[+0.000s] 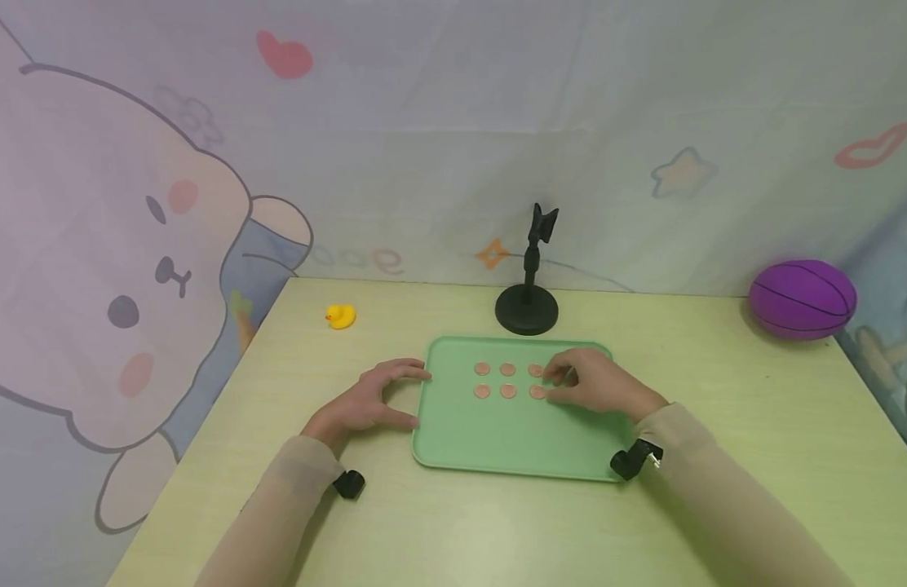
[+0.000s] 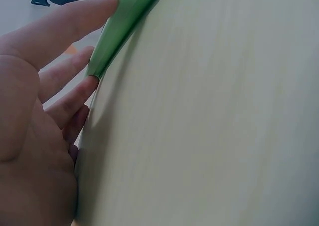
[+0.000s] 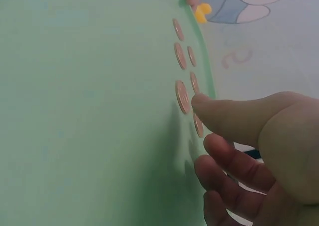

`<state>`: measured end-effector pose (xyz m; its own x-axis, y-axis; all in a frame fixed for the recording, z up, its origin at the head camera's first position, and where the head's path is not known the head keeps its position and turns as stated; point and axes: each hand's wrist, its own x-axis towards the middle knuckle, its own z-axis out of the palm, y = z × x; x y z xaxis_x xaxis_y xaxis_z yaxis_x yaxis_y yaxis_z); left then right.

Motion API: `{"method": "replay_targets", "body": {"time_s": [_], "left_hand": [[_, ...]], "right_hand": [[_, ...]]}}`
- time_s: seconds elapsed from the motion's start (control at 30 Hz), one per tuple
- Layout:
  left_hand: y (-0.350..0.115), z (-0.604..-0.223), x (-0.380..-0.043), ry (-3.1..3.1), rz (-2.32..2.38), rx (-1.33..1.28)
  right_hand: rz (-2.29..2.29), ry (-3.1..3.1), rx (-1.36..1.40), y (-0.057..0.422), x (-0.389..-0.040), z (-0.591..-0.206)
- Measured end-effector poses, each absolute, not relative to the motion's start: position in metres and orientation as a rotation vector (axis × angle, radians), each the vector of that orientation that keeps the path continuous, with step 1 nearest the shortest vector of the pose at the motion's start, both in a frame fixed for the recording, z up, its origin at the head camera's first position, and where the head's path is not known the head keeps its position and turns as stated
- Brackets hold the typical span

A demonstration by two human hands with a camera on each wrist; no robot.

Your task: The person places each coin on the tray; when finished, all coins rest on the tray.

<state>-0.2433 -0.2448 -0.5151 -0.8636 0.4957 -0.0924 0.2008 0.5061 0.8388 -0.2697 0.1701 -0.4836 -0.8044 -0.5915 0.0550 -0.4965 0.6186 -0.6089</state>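
Note:
Copper-coloured coins (image 1: 508, 391) lie flat in two rows of three on a green tray (image 1: 461, 444). My right hand (image 1: 593, 381) hovers over the tray's right part, its thumb and fingers apart and bent, with nothing visible between them. In the right wrist view its thumb tip (image 3: 200, 102) is close beside the end coins (image 3: 183, 97); whether it touches one I cannot tell. At the tray's left edge, my left hand (image 1: 369, 399) has its thumb and fingers spread. The left wrist view shows those fingers (image 2: 75, 99) against the green rim (image 2: 117, 34).
Behind the tray stands a black stand (image 1: 527, 310) with a round base. A yellow toy duck (image 1: 341, 316) sits at the table's back left, and a purple ball (image 1: 803, 300) at the back right corner. A printed cloth (image 1: 424, 163) hangs behind the table (image 1: 483, 530).

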Motion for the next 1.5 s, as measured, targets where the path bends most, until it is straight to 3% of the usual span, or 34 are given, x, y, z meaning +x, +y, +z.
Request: {"method": "replay_targets", "body": {"time_s": [0.87,1.5], "left_hand": [[-0.246,-0.517,-0.244,2.454,1.28,0.619],[-0.245,-0.515,-0.244,2.452,1.283,0.622]], "right_hand": [[-0.886,2.653,-0.799,0.295,-0.255,-0.483],[-0.987,2.532,-0.857,0.303,-0.251,-0.486]]}}
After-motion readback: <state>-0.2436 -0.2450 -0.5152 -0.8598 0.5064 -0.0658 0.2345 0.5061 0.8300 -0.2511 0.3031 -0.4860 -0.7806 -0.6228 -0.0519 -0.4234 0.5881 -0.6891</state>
